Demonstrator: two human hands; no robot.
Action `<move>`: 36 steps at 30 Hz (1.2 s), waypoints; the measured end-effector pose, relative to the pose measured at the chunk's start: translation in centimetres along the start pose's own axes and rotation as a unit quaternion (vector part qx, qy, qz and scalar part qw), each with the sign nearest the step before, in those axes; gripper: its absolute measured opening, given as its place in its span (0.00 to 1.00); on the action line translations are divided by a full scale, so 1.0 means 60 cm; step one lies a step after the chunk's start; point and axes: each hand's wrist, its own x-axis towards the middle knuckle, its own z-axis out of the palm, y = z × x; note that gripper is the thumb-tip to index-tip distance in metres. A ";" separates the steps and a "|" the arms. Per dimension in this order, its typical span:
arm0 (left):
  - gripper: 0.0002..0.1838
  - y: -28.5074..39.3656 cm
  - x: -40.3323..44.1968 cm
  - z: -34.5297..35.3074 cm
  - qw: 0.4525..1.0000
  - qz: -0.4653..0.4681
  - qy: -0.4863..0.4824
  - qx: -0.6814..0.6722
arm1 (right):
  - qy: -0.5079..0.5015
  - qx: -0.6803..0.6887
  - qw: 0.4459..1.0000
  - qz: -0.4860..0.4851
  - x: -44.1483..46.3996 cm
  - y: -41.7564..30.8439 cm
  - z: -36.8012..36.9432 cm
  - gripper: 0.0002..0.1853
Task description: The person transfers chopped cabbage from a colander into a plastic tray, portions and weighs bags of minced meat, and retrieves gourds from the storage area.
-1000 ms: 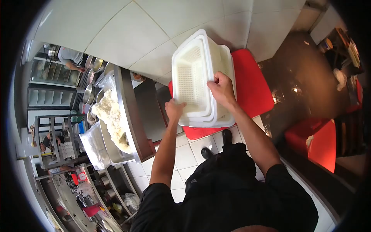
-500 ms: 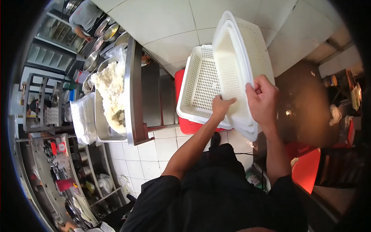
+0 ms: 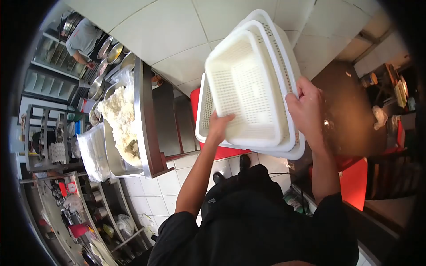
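Several white perforated plastic baskets are nested together and tilted up in front of me. The innermost, smaller basket (image 3: 244, 84) faces me with its opening. My left hand (image 3: 219, 126) grips its lower left rim, the thumb inside the basket and the fingers hidden behind. Closed around the right rim of the larger outer baskets (image 3: 290, 68) is my right hand (image 3: 306, 104). Partly covered behind them, another white basket (image 3: 203, 113) rests on something red (image 3: 226, 153).
On the left, a steel table (image 3: 148, 128) carries a metal tray (image 3: 111, 153) heaped with a whitish, crumbly food (image 3: 120, 115). Metal bowls (image 3: 115, 54) stand farther back near another person (image 3: 84, 40). A red surface (image 3: 354, 181) is at the lower right.
The nested baskets have turned to face me and shifted left, away from the basket below. My left hand has moved left and up to the smaller basket's rim. The right hand keeps its hold.
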 end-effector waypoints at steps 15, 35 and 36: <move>0.20 0.092 -0.035 -0.111 0.954 0.115 0.192 0.198 | 0.158 -0.064 0.978 -0.116 0.011 0.069 0.068 0.08; 0.39 0.073 0.021 -0.043 0.659 0.250 0.257 0.661 | 0.226 0.267 0.936 0.049 -0.079 0.288 -0.144 0.06; 0.37 0.068 0.013 -0.041 0.748 0.259 0.178 0.584 | 0.208 0.320 0.922 0.070 -0.081 0.281 -0.157 0.07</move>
